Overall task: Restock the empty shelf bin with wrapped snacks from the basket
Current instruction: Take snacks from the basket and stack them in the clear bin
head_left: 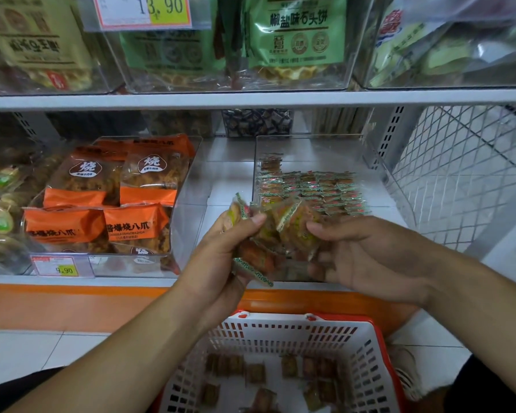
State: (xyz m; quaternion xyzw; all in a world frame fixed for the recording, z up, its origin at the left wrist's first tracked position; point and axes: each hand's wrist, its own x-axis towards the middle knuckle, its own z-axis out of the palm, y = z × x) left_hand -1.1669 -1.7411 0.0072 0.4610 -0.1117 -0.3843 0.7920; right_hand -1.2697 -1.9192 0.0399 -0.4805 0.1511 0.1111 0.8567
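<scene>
While both forearms are reaching up over the basket [280, 329], the left hand [218, 257] is gripping a bunch of wrapped snacks [274, 234], thumb on top, and the right hand [367, 254] is cupping them with curled fingers. Beyond the hands, the shelf bin [316, 144] is holding neat snack rows; below the wrists, loose snacks are lying in the basket.

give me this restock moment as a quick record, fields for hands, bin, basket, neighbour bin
left hand: grips a bunch of wrapped snacks
right hand: holds the same bunch from the other side
clear bin: partly filled, snacks laid in rows
basket: white with red rim, below the hands, a few snacks left
neighbour bin: orange packets
</scene>
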